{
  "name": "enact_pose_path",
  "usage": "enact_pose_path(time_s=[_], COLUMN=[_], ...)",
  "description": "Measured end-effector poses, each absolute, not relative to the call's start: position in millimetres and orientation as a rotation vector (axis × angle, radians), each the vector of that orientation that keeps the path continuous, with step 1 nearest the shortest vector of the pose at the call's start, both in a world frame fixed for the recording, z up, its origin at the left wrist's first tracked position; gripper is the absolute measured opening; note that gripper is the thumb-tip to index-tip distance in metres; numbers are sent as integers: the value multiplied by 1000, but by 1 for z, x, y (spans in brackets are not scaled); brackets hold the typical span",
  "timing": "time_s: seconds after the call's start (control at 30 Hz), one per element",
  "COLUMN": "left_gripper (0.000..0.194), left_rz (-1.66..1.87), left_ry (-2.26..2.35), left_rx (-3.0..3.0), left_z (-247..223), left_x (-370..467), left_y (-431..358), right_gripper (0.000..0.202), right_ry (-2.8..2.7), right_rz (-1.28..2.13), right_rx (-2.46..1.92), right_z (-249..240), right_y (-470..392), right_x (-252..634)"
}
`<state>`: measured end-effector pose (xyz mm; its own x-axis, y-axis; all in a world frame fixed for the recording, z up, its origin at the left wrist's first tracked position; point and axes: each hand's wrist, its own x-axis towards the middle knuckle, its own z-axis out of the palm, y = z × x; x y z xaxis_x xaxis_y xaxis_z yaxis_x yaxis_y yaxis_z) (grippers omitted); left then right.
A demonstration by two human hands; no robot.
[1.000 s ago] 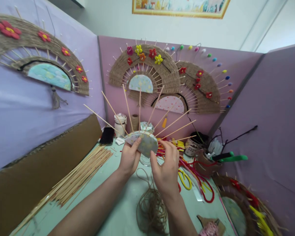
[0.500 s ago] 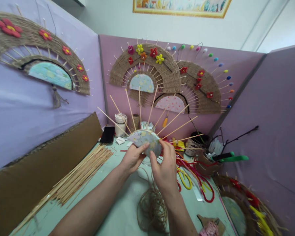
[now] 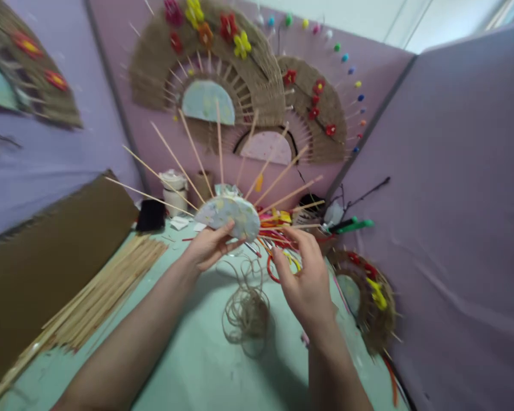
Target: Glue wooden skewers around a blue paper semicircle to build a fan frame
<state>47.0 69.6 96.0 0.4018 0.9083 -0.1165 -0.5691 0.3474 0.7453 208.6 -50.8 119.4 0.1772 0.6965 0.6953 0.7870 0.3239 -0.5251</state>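
Right now only my left hand (image 3: 208, 248) pinches the fan base (image 3: 228, 216) by its lower edge; my right hand (image 3: 305, 279) hovers spread beside it. That thin pinch could let the skewers (image 3: 184, 154) tip sideways and snag the twine (image 3: 245, 311) below.

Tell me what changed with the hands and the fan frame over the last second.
The right hand let go of the half-disc fan frame and drew back with fingers spread. The left hand still pinches the frame, skewers fanned upward. The twine coil stays on the table.

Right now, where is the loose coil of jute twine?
In the head view, the twine coil lies on the pale green table, low in the middle, between the person's forearms, just below the left hand holding the half-round fan base.
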Motion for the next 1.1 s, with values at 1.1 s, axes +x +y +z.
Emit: enact_pose_path(time_s=[1.1], left_gripper=[30], left_rz=[1069], left_ry=[539], left_rx=[668], left_z=[96], left_x=[50], left_y=[78], right_gripper=[41], right_ry=[-1051], right_rz=[730], right_rx=[-1701], right_z=[54], right_y=[-146], right_x=[286])
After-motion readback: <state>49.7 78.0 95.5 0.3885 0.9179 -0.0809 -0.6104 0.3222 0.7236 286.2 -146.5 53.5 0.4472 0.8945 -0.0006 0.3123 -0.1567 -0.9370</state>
